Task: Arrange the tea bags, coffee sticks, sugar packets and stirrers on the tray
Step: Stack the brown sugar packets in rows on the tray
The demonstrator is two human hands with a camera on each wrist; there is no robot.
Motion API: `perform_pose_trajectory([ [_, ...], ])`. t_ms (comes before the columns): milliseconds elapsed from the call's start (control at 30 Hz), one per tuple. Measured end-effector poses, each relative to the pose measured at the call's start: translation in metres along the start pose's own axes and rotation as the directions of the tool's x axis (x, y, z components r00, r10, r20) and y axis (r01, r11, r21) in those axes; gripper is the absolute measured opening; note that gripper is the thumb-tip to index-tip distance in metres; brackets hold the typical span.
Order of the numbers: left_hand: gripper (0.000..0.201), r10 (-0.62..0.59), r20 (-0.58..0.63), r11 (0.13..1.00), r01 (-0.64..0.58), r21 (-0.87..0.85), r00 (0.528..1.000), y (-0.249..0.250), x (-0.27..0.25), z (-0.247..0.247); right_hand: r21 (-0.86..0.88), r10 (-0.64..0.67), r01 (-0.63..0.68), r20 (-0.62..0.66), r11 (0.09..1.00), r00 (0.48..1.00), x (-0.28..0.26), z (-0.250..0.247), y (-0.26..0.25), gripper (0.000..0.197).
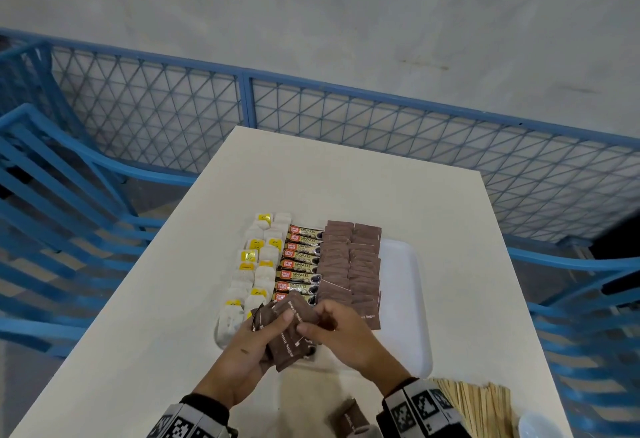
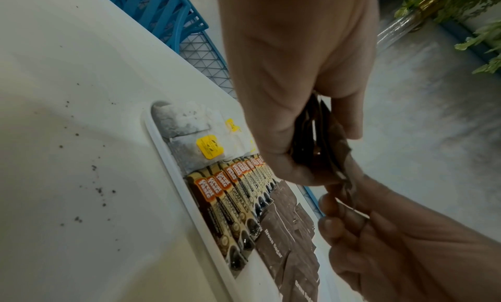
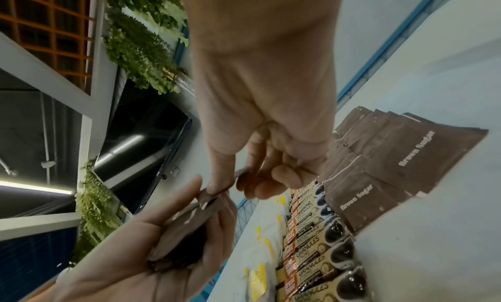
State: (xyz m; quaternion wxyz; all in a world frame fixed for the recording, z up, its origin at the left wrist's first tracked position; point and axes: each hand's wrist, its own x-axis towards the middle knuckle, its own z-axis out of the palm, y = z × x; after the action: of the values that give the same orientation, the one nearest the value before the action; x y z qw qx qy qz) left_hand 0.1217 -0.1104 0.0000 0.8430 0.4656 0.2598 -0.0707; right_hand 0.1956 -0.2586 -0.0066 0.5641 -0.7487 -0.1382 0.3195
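A white tray [image 1: 401, 285] lies on the table, with white tea bags [image 1: 258, 264] on its left, coffee sticks [image 1: 299, 266] in the middle and brown sugar packets [image 1: 349, 264] in rows to their right. Over the tray's near edge my left hand [image 1: 256, 337] holds a bunch of brown sugar packets [image 1: 289, 330]. My right hand [image 1: 332, 330] pinches one packet of that bunch [image 3: 214, 196] between thumb and forefinger. Wooden stirrers [image 1: 481, 406] lie in a pile at the table's near right.
One loose brown packet [image 1: 348, 418] lies on the white table [image 1: 346, 178] near my right wrist. A white round object [image 1: 535, 425] sits by the stirrers. Blue mesh fencing [image 1: 311, 112] and blue chairs [image 1: 52, 195] surround the table. Dark crumbs [image 2: 97, 189] dot the table left of the tray.
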Motion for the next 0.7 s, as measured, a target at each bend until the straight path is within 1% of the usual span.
perform_pose_trajectory([
  [100,0.025,-0.02,0.002,1.0,0.02,-0.005,1.0,0.001,-0.001,-0.003,0.028,0.016,-0.015,-0.041,1.0,0.999,0.002,-0.003,-0.002,0.014],
  [133,0.026,-0.023,0.004,1.0,0.023,-0.008,1.0,0.001,-0.001,-0.005,0.063,0.025,-0.022,-0.048,0.998,0.999,0.002,-0.005,-0.002,0.013],
  [200,0.034,-0.021,0.001,1.0,0.021,-0.02,1.0,0.001,0.0,-0.007,0.151,0.056,-0.043,-0.077,0.988,0.996,0.002,-0.009,-0.001,0.013],
  [233,0.036,-0.018,-0.004,1.0,0.018,-0.025,1.0,0.0,0.0,-0.007,0.191,0.073,-0.053,-0.098,0.98,0.993,0.002,-0.011,0.0,0.013],
  [300,0.028,-0.012,-0.014,0.999,0.012,-0.034,1.0,-0.001,0.002,-0.008,0.258,0.101,-0.06,-0.148,0.964,0.984,0.003,-0.016,0.003,0.01],
  [367,0.027,-0.011,-0.02,0.999,0.01,-0.032,1.0,-0.001,0.003,-0.009,0.276,0.132,-0.068,-0.22,0.959,0.967,0.004,-0.022,0.012,0.008],
  [467,0.029,-0.013,-0.014,1.0,0.013,-0.012,1.0,0.0,0.002,-0.009,0.224,0.179,-0.108,-0.325,0.969,0.929,0.004,-0.033,0.029,0.009],
  [533,0.03,-0.013,-0.019,1.0,0.013,-0.013,1.0,0.0,0.001,-0.01,0.146,0.206,-0.165,-0.341,0.975,0.917,0.003,-0.037,0.039,0.012],
  [600,0.033,-0.015,-0.026,1.0,0.014,-0.013,1.0,0.0,0.001,-0.012,0.047,0.219,-0.216,-0.33,0.975,0.918,0.003,-0.038,0.048,0.016],
  [700,0.035,-0.017,-0.05,1.0,0.016,-0.012,0.999,-0.001,0.002,-0.011,-0.083,0.207,-0.253,-0.364,0.964,0.908,0.004,-0.035,0.056,0.023],
])
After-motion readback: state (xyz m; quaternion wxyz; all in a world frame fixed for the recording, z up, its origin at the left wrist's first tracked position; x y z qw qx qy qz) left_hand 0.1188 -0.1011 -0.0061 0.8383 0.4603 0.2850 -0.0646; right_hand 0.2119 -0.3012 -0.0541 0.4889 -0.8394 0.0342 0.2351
